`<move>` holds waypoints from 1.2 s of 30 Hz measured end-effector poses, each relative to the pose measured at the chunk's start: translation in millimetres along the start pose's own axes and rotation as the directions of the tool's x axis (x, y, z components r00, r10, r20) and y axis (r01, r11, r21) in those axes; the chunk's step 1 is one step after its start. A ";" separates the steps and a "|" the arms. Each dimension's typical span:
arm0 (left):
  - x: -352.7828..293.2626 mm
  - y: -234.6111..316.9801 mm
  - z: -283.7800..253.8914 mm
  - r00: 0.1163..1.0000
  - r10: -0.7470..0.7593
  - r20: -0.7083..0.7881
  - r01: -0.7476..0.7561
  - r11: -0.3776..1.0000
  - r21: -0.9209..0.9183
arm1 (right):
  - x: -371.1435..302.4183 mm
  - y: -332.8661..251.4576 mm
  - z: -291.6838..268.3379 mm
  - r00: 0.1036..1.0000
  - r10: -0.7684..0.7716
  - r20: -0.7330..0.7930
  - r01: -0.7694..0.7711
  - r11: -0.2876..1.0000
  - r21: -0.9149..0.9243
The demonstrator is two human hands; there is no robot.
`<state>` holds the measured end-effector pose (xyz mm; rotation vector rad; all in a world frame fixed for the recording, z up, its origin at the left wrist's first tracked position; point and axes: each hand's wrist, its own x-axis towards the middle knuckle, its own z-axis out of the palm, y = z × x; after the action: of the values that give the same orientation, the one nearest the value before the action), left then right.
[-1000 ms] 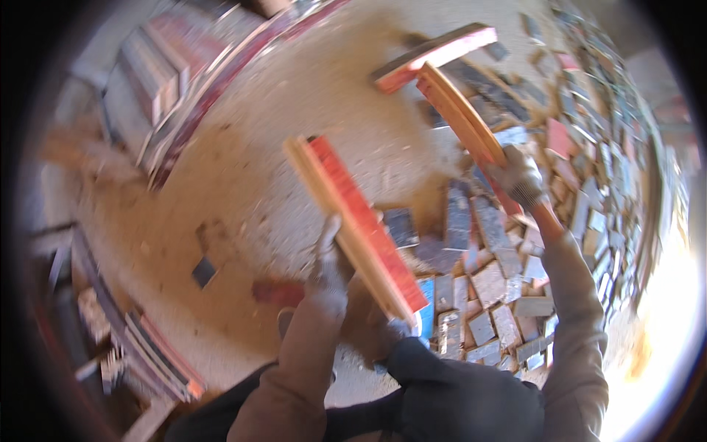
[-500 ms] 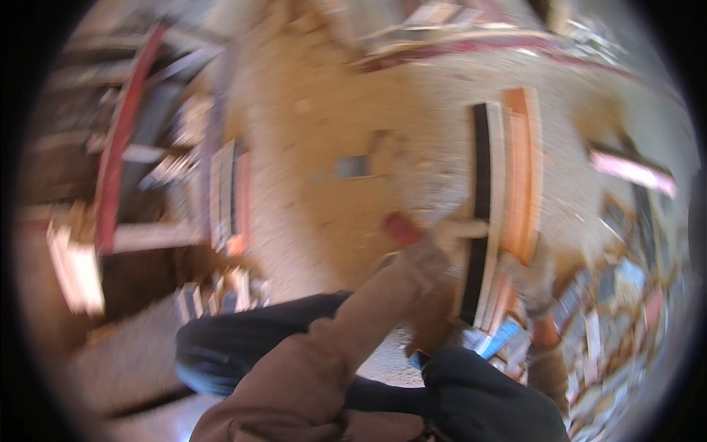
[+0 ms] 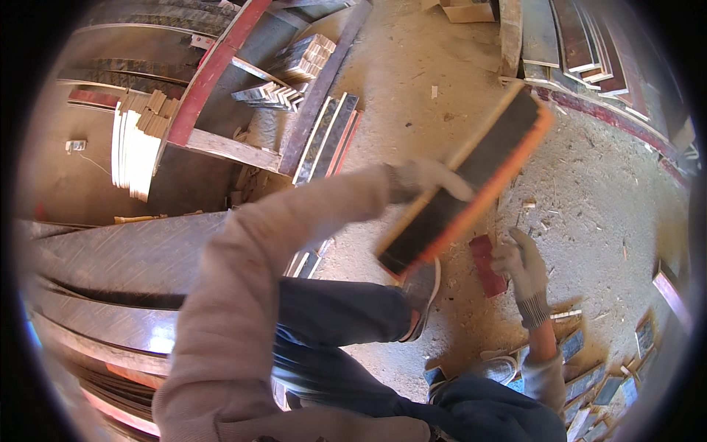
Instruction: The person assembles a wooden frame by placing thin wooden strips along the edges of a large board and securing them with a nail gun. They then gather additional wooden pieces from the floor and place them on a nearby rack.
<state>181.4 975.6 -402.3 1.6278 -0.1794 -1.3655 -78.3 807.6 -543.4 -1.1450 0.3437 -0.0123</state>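
My gloved left hand grips a bundle of narrow boards from its left side, thumb across the dark face. The bundle has a black top board and orange edging, and it is held slanted above the floor, slightly blurred. Lower right, my gloved right hand is off the bundle, its fingers apart. Just beside those fingers is a small red rectangular piece; whether they touch it I cannot tell.
Offcuts litter the floor at lower right. A red-edged wooden frame holding stacked strips stands at upper left, with boards beside it. Large dark panels are piled at left. More panels lean at upper right.
My view has turned, so the frame at left sits further right and higher. The bundle has gone from upright to slanted, and my right hand has come away from its lower end.
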 end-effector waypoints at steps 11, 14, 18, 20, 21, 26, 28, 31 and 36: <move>-140.1 12.3 -379.4 0.789 0.137 -0.599 0.132 0.915 0.382 | -101.5 82.7 -30.8 0.886 0.140 -0.441 -0.269 0.931 -0.245; -114.3 -7.1 -447.2 0.717 0.165 -0.677 0.296 0.807 0.510 | -97.9 71.9 -10.6 0.887 0.142 -0.439 -0.357 0.815 -0.457; -72.9 -21.6 -506.3 0.633 0.245 -0.735 0.523 0.565 0.638 | -96.6 38.9 6.3 0.817 0.243 -0.523 -0.481 0.789 -0.383; -55.9 -31.2 -527.7 0.605 0.272 -0.748 0.601 0.459 0.654 | -94.4 25.1 14.4 0.786 0.280 -0.552 -0.539 0.748 -0.388; -49.4 -35.9 -537.1 0.597 0.285 -0.750 0.630 0.413 0.658 | -92.9 17.2 16.3 0.750 0.341 -0.566 -0.615 0.674 -0.410; -33.4 -63.9 -564.1 0.626 0.415 -0.660 0.636 0.218 0.741 | -80.7 -17.8 16.6 0.768 0.289 -0.572 -0.519 0.804 -0.291; -10.7 -72.4 -563.8 0.685 0.490 -0.539 0.519 0.190 0.833 | -79.7 -26.1 14.6 0.824 0.180 -0.537 -0.519 0.620 -0.588; 42.4 -73.3 -534.3 0.699 0.571 -0.430 0.407 0.176 0.896 | -92.3 -23.7 -10.4 0.812 0.076 -0.578 -0.541 0.472 -0.696; 63.0 -54.5 -451.2 0.587 0.715 -0.380 0.377 0.175 0.910 | -141.6 -33.9 -157.0 0.513 -0.334 -0.791 -0.832 0.035 -0.554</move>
<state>550.1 1218.0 -528.1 3.0285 -0.8779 0.1490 -249.8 679.9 -533.7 -2.4852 1.7709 0.1412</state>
